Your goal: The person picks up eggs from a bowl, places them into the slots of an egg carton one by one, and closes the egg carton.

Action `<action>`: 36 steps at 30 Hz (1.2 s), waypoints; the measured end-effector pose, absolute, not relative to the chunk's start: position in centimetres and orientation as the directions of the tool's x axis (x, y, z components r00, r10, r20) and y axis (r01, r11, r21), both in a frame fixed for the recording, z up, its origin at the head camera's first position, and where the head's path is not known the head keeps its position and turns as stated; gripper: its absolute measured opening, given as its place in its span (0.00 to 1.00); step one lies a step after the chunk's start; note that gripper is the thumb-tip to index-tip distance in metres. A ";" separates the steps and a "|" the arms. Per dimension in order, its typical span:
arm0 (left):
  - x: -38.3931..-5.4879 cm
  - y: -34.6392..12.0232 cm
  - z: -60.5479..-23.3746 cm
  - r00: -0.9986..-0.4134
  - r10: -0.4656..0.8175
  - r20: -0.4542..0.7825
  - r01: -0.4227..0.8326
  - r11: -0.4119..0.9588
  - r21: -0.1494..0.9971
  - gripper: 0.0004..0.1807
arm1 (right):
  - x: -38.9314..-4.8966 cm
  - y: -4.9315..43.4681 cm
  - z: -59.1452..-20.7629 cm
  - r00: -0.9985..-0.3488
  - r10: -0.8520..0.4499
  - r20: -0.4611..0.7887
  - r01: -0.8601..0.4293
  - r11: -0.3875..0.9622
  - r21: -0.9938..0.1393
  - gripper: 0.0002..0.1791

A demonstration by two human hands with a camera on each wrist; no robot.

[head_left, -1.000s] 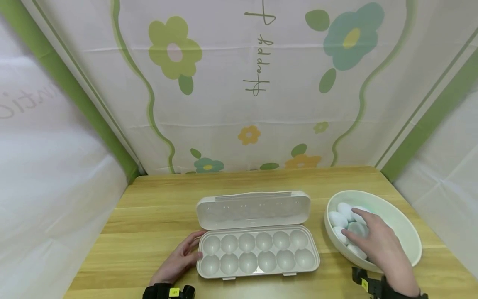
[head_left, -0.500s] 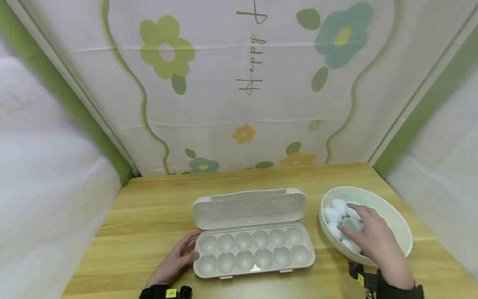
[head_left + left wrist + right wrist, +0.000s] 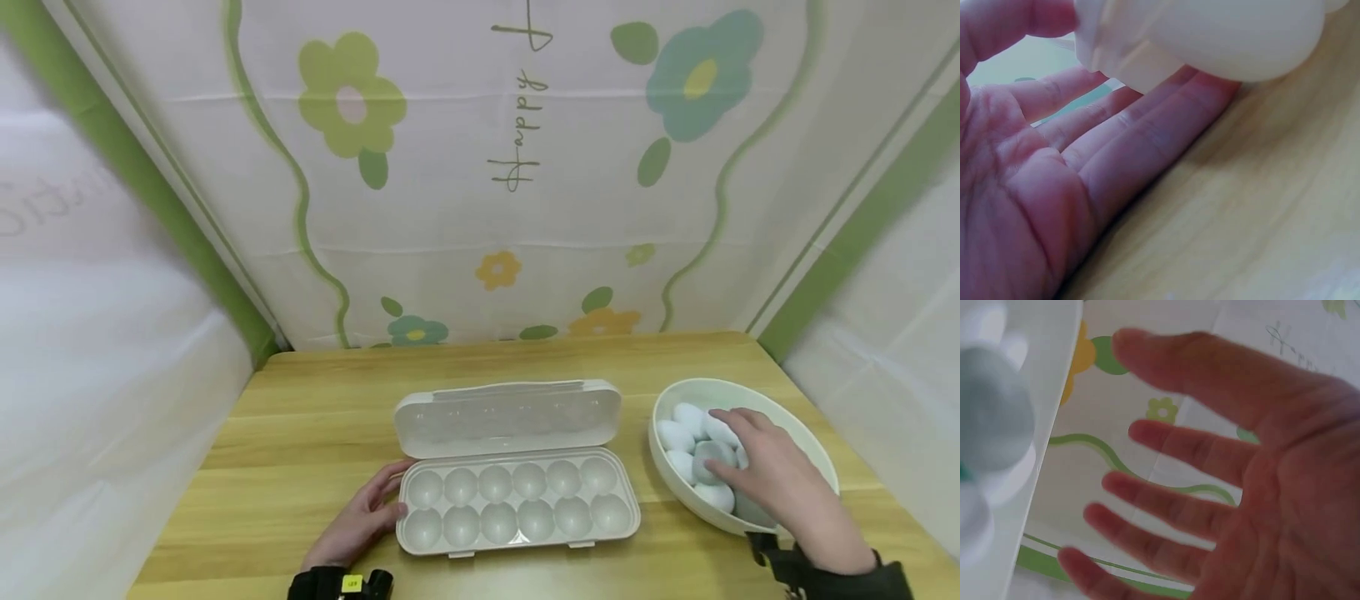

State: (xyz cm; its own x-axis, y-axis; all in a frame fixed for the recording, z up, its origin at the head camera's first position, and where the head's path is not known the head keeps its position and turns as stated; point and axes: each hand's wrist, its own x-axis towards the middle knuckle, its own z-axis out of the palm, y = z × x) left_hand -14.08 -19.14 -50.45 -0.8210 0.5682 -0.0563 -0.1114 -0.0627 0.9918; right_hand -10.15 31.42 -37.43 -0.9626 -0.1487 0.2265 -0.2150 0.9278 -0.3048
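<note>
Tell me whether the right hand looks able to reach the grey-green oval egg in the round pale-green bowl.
Probably yes: the right hand is over the bowl with fingers spread and holds nothing; nothing lies on the grey-green oval egg, though white oval eggs crowd it.

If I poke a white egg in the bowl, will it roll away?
The white egg would probably roll a little, because it's round-sided. It likely wouldn't go far: other eggs and the bowl hem it in. It may feel slippery, since it looks smooth.
</note>
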 end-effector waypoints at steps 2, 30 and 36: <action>-14.1 -19.1 -50.5 -0.818 0.574 -0.049 -0.109 -0.071 0.991 0.32 | -10.3 32.1 -37.3 -0.951 -0.198 0.235 -0.259 0.930 -0.262 0.34; -13.9 -19.2 -50.5 -0.825 0.562 -0.068 -0.142 -0.090 0.986 0.31 | -13.0 31.8 -38.5 -0.878 -0.449 -0.165 -0.450 0.892 -0.035 0.30; -13.9 -19.0 -50.5 -0.825 0.563 -0.052 -0.128 -0.097 0.987 0.31 | -13.6 31.6 -39.0 -0.881 -0.418 -0.223 -0.421 0.906 -0.036 0.30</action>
